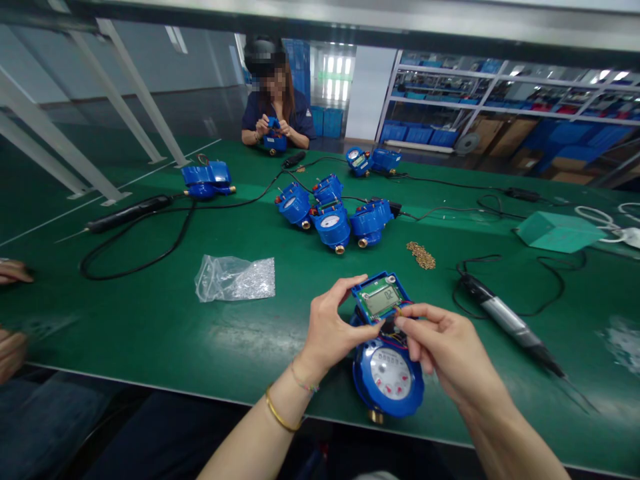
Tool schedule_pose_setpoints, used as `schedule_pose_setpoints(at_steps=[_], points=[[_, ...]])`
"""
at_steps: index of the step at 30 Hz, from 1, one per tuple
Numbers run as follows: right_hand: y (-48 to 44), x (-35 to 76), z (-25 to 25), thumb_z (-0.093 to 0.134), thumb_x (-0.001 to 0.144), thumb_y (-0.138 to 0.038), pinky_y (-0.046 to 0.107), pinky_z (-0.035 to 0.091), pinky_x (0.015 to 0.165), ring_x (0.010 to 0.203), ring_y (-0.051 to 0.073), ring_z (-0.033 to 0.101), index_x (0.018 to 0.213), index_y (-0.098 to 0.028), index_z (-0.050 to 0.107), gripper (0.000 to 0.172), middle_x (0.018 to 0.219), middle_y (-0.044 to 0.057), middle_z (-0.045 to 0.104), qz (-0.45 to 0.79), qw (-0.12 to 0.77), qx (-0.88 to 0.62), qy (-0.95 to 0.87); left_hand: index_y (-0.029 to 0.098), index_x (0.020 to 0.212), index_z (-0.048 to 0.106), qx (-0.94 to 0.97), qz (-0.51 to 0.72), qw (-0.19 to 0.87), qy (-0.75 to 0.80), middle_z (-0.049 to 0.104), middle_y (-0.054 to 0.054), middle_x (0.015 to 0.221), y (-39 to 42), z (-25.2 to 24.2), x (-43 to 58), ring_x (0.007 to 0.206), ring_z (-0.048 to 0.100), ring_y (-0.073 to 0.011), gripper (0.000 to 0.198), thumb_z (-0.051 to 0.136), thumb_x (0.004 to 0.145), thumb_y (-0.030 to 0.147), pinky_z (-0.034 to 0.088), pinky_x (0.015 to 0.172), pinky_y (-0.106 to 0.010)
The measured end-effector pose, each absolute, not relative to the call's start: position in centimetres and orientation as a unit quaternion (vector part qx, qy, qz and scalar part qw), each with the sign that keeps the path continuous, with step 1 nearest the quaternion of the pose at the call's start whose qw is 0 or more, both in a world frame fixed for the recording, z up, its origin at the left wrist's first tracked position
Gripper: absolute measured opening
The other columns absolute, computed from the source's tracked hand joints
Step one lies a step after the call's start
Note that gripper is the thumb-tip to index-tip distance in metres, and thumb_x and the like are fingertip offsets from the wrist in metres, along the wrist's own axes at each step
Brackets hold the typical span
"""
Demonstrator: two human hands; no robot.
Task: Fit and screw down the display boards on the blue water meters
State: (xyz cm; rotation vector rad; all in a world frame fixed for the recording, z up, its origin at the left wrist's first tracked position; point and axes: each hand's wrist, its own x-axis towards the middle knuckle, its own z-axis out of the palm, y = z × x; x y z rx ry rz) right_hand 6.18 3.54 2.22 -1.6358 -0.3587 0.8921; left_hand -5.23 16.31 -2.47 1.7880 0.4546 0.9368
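Note:
A blue water meter [357, 380] with a round white dial [391, 371] lies at the bench's front edge, its brass fitting [376, 417] toward me. Its display housing stands open, showing a green circuit board with a lit display [384, 300]. My left hand [333, 323] grips the housing's left side, the thumb reaching in to its lower edge. Between finger and thumb, my right hand [440, 337] pinches thin coloured wires [398, 311] just below the board. The fingertips partly hide the wires and a dark part beneath them.
Several blue meters [333, 227] stand mid-bench near brass screws [421, 256]. A clear bag of small silvery parts [237, 279] lies left; an electric screwdriver [510, 323] lies right, another [130, 212] far left. Opposite, a person [275, 100] holds a meter. Another person's hands [13, 347] show at left.

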Motion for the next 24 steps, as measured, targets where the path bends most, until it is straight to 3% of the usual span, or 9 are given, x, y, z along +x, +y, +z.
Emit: schedule_pose_setpoints(at_steps=[8, 12, 16, 24], points=[[3.5, 6.8, 2.8, 0.093, 0.049, -0.041, 0.013, 0.022, 0.032, 0.036, 0.008, 0.053, 0.08, -0.009, 0.072, 0.049, 0.073, 0.016, 0.075, 0.461, 0.599, -0.647, -0.106, 0.02, 0.12, 0.064, 0.733, 0.383, 0.528, 0.192, 0.073, -0.006, 0.116, 16.3, -2.7, -5.2, 0.107, 0.071, -0.0233, 0.057, 0.084, 0.067, 0.02, 0.056, 0.099, -0.035], [3.5, 6.7, 2.7, 0.094, 0.051, -0.041, 0.014, 0.04, 0.039, 0.052, 0.015, 0.068, 0.08, -0.011, 0.075, 0.046, 0.086, 0.018, 0.077, 0.449, 0.611, -0.643, -0.105, 0.02, 0.121, 0.064, 0.736, 0.386, 0.521, 0.193, 0.073, -0.007, 0.118, 16.4, -2.6, -5.2, 0.11, 0.07, -0.0243, 0.058, 0.083, 0.067, 0.019, 0.056, 0.1, -0.036], [3.4, 6.4, 2.4, 0.094, 0.054, -0.045, 0.018, 0.052, 0.048, 0.061, 0.02, 0.073, 0.081, -0.011, 0.076, 0.047, 0.084, 0.017, 0.077, 0.424, 0.612, -0.657, -0.12, 0.021, 0.121, 0.063, 0.738, 0.387, 0.518, 0.194, 0.072, -0.007, 0.12, 16.3, -2.4, -5.3, 0.112, 0.07, -0.0247, 0.058, 0.083, 0.067, 0.019, 0.056, 0.101, -0.037], [3.4, 5.7, 1.5, 0.092, 0.058, -0.048, 0.02, 0.056, 0.051, 0.055, 0.017, 0.07, 0.076, -0.013, 0.074, 0.044, 0.073, 0.014, 0.076, 0.363, 0.621, -0.676, -0.163, 0.021, 0.121, 0.064, 0.737, 0.381, 0.524, 0.193, 0.073, -0.006, 0.119, 16.0, -2.6, -5.2, 0.111, 0.07, -0.024, 0.057, 0.083, 0.068, 0.021, 0.057, 0.1, -0.036]])
